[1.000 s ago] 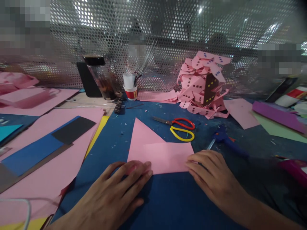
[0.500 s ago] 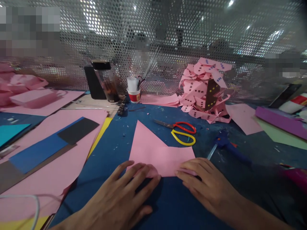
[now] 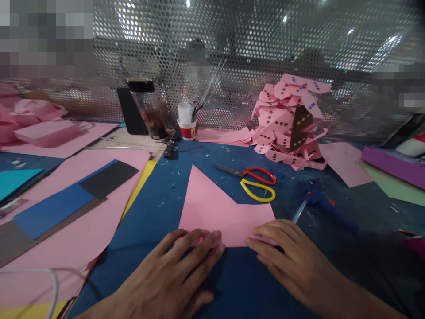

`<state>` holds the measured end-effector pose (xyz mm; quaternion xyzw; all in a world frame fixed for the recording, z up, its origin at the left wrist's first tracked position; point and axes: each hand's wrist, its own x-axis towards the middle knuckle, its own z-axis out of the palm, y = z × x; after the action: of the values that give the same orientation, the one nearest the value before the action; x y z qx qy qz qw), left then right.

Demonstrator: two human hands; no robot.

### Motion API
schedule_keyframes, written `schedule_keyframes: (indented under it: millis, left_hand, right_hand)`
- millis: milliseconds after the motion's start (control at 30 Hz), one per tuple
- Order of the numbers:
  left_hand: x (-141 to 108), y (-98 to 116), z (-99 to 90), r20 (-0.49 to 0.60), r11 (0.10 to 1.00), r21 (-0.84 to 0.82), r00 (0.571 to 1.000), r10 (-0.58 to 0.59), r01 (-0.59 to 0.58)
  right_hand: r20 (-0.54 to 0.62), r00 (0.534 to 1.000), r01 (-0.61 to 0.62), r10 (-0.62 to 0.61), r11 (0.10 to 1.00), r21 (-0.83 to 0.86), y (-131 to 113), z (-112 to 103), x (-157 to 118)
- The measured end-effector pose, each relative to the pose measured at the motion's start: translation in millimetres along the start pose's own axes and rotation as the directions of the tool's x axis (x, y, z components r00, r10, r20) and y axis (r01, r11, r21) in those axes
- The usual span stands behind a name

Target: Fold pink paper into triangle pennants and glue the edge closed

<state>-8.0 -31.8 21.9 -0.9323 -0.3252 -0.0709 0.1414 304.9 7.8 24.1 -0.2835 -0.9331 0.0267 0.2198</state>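
Observation:
A piece of pink paper (image 3: 219,210) lies on the blue tabletop, with a tall point at its upper left and a straight lower edge. My left hand (image 3: 181,261) rests over its lower left part, fingers stretched out and pressing on the sheet. On the lower right corner lies my right hand (image 3: 288,252), its fingers extended and touching the edge. Neither hand grips the paper. Just beyond the sheet are scissors (image 3: 255,179) with one red and one yellow handle, blades apart.
A blue glue gun (image 3: 322,204) lies to the right. Behind stand a pile of dotted pink paper pieces (image 3: 288,126), a paper cup (image 3: 187,130) and a dark-lidded jar (image 3: 151,113). Large pink sheets (image 3: 96,230) with blue and black strips cover the left. A perforated metal screen (image 3: 232,48) closes the back.
The view has shifted slightly, so most things sit a little further right. My left fingertips have moved slightly on the paper; my right hand keeps its place at the corner.

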Motion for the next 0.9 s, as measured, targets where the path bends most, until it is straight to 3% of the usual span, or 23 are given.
schedule_keyframes:
  millis: [233,400,633,900]
  left_hand:
    - [6,0,1.7,-0.039,0.998,-0.056,0.999,-0.03,0.028]
    - [6,-3,0.2,-0.06,0.995,-0.1,0.998,-0.011,0.005]
    - [5,-4,4.9,-0.078,0.991,-0.135,0.997,-0.008,-0.003]
    - [5,-7,6.8,-0.084,0.99,-0.144,0.996,-0.021,0.009]
  right_hand:
    - [-0.017,0.999,0.039,-0.04,0.998,-0.038,-5,-8,7]
    - [0.045,0.996,0.077,-0.076,0.997,-0.019,-14,-18,18]
    - [0.148,0.982,0.133,-0.121,0.988,-0.074,-13,-4,26]
    - [0.237,0.97,0.076,-0.055,0.994,-0.081,-14,-3,28]
